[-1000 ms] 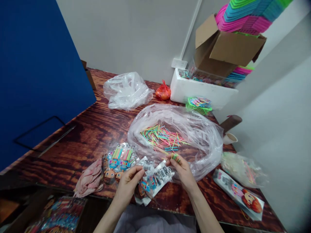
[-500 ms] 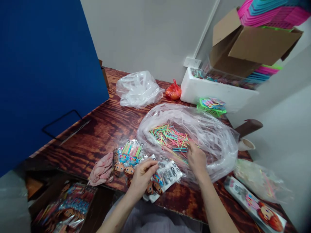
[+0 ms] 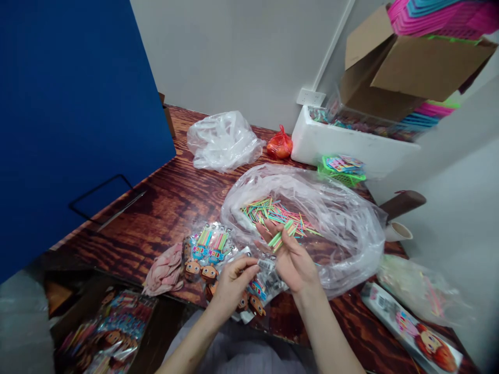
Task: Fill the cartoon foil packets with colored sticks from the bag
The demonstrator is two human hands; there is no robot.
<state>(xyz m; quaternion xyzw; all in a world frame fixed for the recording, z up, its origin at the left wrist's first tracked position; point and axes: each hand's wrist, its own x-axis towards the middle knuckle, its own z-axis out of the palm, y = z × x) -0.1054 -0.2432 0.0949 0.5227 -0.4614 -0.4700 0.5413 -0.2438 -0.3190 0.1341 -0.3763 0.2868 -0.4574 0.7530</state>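
One bag (image 3: 353, 231) holds sticks (image 3: 268, 210); right hand (image 3: 295, 261) pinches some, left hand (image 3: 232, 283) a packet (image 3: 266, 266).

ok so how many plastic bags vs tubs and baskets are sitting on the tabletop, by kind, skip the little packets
clear plastic bags: 3
red plastic bag: 1
white foam tub: 1
green basket: 1
total: 6
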